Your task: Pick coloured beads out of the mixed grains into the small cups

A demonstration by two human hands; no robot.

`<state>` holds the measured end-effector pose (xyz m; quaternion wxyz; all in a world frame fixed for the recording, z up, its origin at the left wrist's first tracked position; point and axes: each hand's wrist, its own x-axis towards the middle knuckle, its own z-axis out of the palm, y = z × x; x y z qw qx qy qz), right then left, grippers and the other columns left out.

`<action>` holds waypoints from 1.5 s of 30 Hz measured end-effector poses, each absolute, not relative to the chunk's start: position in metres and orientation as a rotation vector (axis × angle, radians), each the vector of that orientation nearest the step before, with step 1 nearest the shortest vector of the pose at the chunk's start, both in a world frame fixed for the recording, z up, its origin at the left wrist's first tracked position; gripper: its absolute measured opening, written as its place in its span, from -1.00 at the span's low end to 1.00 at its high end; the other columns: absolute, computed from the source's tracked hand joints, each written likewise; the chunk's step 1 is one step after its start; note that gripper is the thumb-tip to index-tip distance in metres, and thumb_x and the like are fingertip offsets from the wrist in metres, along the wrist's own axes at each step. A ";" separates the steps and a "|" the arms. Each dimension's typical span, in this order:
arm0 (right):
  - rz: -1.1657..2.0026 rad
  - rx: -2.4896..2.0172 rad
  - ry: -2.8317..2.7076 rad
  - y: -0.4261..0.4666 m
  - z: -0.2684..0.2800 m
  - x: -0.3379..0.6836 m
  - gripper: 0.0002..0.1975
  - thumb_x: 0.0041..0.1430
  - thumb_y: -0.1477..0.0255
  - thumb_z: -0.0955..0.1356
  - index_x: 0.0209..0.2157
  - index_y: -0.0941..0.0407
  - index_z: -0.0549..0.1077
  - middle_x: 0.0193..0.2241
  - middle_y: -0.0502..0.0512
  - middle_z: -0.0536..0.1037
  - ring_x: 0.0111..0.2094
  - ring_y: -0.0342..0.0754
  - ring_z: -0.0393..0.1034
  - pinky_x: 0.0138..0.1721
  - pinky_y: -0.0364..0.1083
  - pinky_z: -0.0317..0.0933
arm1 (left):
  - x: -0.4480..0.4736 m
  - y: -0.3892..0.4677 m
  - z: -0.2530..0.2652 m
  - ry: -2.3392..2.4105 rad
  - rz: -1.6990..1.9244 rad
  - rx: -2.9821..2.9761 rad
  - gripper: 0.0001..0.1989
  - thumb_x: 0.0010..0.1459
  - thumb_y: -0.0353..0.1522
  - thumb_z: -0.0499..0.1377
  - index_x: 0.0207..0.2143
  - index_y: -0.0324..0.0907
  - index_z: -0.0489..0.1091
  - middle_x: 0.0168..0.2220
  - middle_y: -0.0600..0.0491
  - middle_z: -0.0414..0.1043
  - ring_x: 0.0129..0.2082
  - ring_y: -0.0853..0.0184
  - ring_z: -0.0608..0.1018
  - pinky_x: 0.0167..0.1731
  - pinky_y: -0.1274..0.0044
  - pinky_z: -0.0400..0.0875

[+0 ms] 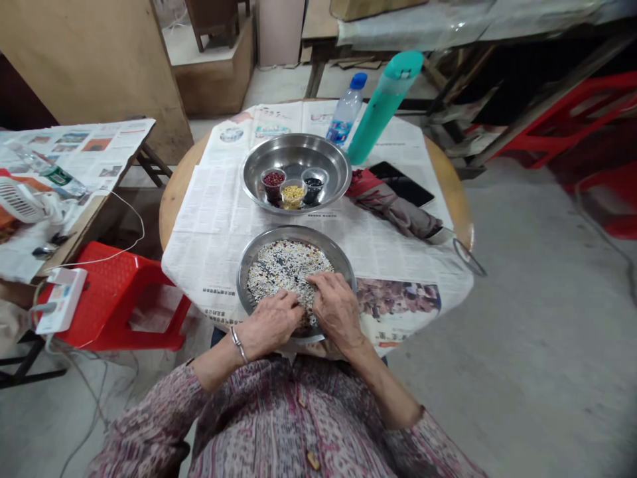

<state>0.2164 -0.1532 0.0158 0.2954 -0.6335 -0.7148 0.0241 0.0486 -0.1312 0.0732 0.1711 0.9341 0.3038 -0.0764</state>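
Observation:
A shallow steel basin (241,282) sits at the near edge of the round table, spread with mixed white, yellow and dark beans or grains (286,260). My left hand (273,320) is over the basin's near left, its fingers curled down together into the grains. Beside it on the right, my right hand (338,309) has thumb and forefinger drawn together at the grains. Whatever either hand pinches is too small to make out. Behind, a deeper steel bowl (298,147) holds clear cups of red beans (273,180), yellow beans (292,193) and black beans (313,185).
Newspaper (199,219) covers the table (174,206). A water bottle (344,113), a tall teal bottle (385,106), a dark phone or tablet (402,184) and a folded umbrella (398,209) stand or lie behind and right. A red stool (119,299) with a power strip (62,302) is left.

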 end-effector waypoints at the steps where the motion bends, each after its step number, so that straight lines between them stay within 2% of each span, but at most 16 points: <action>1: 0.064 -1.697 -1.906 -0.153 0.016 0.216 -0.68 0.13 0.67 0.20 -0.18 0.18 0.48 -0.23 0.19 0.53 -0.13 0.07 0.31 -0.05 0.00 0.24 | 0.050 -0.127 0.072 0.885 -0.160 2.681 -0.81 0.32 -0.35 0.05 -0.09 -0.19 0.39 -0.04 -0.07 0.37 -0.01 0.18 0.41 -0.07 0.37 0.43; 4: 0.051 -1.714 -1.894 -0.153 0.016 0.215 -0.68 0.13 0.68 0.19 -0.17 0.17 0.48 -0.23 0.18 0.54 -0.13 0.07 0.32 -0.05 -0.01 0.24 | 0.052 -0.111 0.069 1.003 0.017 2.728 -0.71 0.30 -0.40 0.06 0.06 -0.18 0.30 0.10 -0.09 0.30 0.09 0.16 0.35 0.02 0.33 0.40; 7: 0.044 -1.710 -1.861 -0.153 0.016 0.215 -0.65 0.14 0.68 0.18 -0.13 0.17 0.47 -0.19 0.18 0.54 -0.11 0.06 0.32 -0.03 0.00 0.24 | 0.051 -0.094 0.067 1.119 0.155 2.715 -0.62 0.26 -0.43 0.10 0.13 -0.17 0.25 0.23 -0.10 0.19 0.19 0.14 0.29 0.09 0.33 0.36; 10: 0.034 -1.684 -1.787 -0.154 0.016 0.215 -0.65 0.20 0.64 0.16 -0.09 0.17 0.46 -0.14 0.21 0.54 -0.07 0.06 0.33 -0.01 0.02 0.25 | 0.053 -0.084 0.065 1.122 0.200 2.698 -0.48 0.19 -0.33 0.21 0.19 -0.15 0.19 0.29 -0.14 0.13 0.28 0.09 0.19 0.16 0.27 0.28; 13: 0.018 -1.642 -1.682 -0.154 0.015 0.216 -0.69 0.29 0.56 0.15 -0.08 0.17 0.45 -0.12 0.24 0.52 -0.04 0.06 0.33 0.02 0.06 0.26 | 0.062 -0.084 0.062 0.912 0.126 2.756 -0.29 0.11 -0.19 0.28 0.25 -0.17 0.12 0.33 -0.18 0.07 0.34 0.04 0.10 0.25 0.15 0.09; 15: 0.015 -1.628 -1.616 -0.154 0.014 0.216 -0.69 0.32 0.52 0.14 -0.06 0.16 0.45 -0.11 0.25 0.50 -0.03 0.06 0.32 0.05 0.08 0.25 | 0.070 -0.087 0.058 0.788 0.063 2.791 -0.25 0.10 -0.12 0.27 0.25 -0.20 0.12 0.34 -0.21 0.06 0.35 0.02 0.07 0.28 0.08 -0.04; 17: 0.026 -1.623 -1.583 -0.155 0.013 0.216 -0.68 0.34 0.49 0.14 -0.03 0.15 0.44 -0.08 0.25 0.49 0.00 0.06 0.31 0.08 0.11 0.23 | 0.078 -0.089 0.054 0.731 0.039 2.816 -0.29 0.12 -0.10 0.24 0.23 -0.22 0.18 0.33 -0.22 0.07 0.36 -0.01 0.06 0.27 0.03 -0.08; 19: 0.043 -1.622 -1.579 -0.155 0.013 0.216 -0.68 0.34 0.48 0.14 -0.02 0.14 0.43 -0.06 0.25 0.48 0.01 0.07 0.30 0.09 0.12 0.22 | 0.087 -0.089 0.049 0.684 0.033 2.850 -0.42 0.16 -0.16 0.20 0.17 -0.23 0.26 0.29 -0.23 0.13 0.34 -0.01 0.08 0.25 0.03 -0.05; 23: 0.075 -1.620 -1.566 -0.155 0.011 0.216 -0.67 0.34 0.46 0.14 0.00 0.12 0.43 -0.05 0.25 0.47 0.04 0.07 0.30 0.09 0.14 0.23 | 0.099 -0.083 0.048 0.649 -0.014 2.906 -0.67 0.24 -0.35 0.10 0.02 -0.30 0.40 0.10 -0.23 0.35 0.18 0.05 0.30 0.14 0.22 0.18; 26: 0.058 -1.641 -1.558 -0.154 0.012 0.216 -0.66 0.35 0.46 0.14 0.00 0.12 0.44 -0.06 0.25 0.48 0.04 0.06 0.31 0.09 0.13 0.24 | 0.097 -0.077 0.055 0.700 -0.077 2.909 -0.73 0.26 -0.46 0.04 -0.03 -0.32 0.40 -0.01 -0.18 0.40 0.05 0.14 0.39 0.03 0.35 0.29; 29: 0.017 -1.707 -1.623 -0.152 0.016 0.215 -0.66 0.35 0.47 0.13 -0.01 0.17 0.45 -0.07 0.26 0.50 0.02 0.05 0.33 0.09 0.08 0.24 | 0.079 -0.070 0.064 0.794 -0.088 2.901 -0.77 0.28 -0.50 0.00 -0.10 -0.26 0.40 -0.09 -0.11 0.42 -0.05 0.20 0.42 -0.04 0.38 0.33; 32: 0.001 -1.817 -1.802 -0.149 0.019 0.211 -0.63 0.34 0.41 0.18 0.08 0.21 0.40 0.08 0.31 0.44 0.12 0.11 0.28 0.13 0.08 0.20 | 0.052 -0.065 0.069 0.969 -0.072 2.882 -0.80 0.29 -0.48 0.00 -0.15 -0.21 0.40 -0.13 -0.07 0.41 -0.09 0.20 0.42 -0.08 0.37 0.37; 35: 0.034 -1.876 -2.043 -0.146 0.019 0.207 -0.51 0.32 0.26 0.23 0.20 0.20 0.31 0.24 0.31 0.31 0.25 0.21 0.15 0.19 0.18 0.10 | 0.031 -0.063 0.070 1.167 -0.009 2.821 -0.81 0.29 -0.47 0.00 -0.16 -0.20 0.40 -0.12 -0.06 0.39 -0.12 0.22 0.41 -0.11 0.40 0.40; 38: 0.082 -1.881 -2.164 -0.145 0.014 0.204 -0.40 0.32 0.16 0.21 0.25 0.24 0.23 0.30 0.34 0.21 0.31 0.25 0.06 0.24 0.24 0.00 | 0.023 -0.064 0.065 1.242 0.131 2.762 -0.80 0.29 -0.49 -0.01 -0.14 -0.20 0.38 -0.08 -0.07 0.37 -0.09 0.24 0.40 -0.08 0.40 0.42; 41: 0.096 -1.901 -2.167 -0.144 0.009 0.203 -0.34 0.33 0.14 0.18 0.29 0.29 0.16 0.33 0.38 0.14 0.34 0.26 0.01 0.26 0.26 -0.04 | 0.029 -0.062 0.059 1.205 0.269 2.735 -0.76 0.27 -0.49 0.01 -0.06 -0.19 0.35 -0.01 -0.08 0.34 -0.01 0.21 0.38 0.01 0.34 0.40; 45: 0.087 -1.911 -2.163 -0.144 0.008 0.203 -0.32 0.33 0.16 0.18 0.29 0.34 0.14 0.34 0.38 0.11 0.35 0.25 -0.02 0.28 0.24 -0.08 | 0.048 -0.052 0.055 1.158 0.279 2.719 -0.60 0.22 -0.43 0.10 0.12 -0.19 0.24 0.18 -0.12 0.23 0.13 0.13 0.30 0.08 0.24 0.34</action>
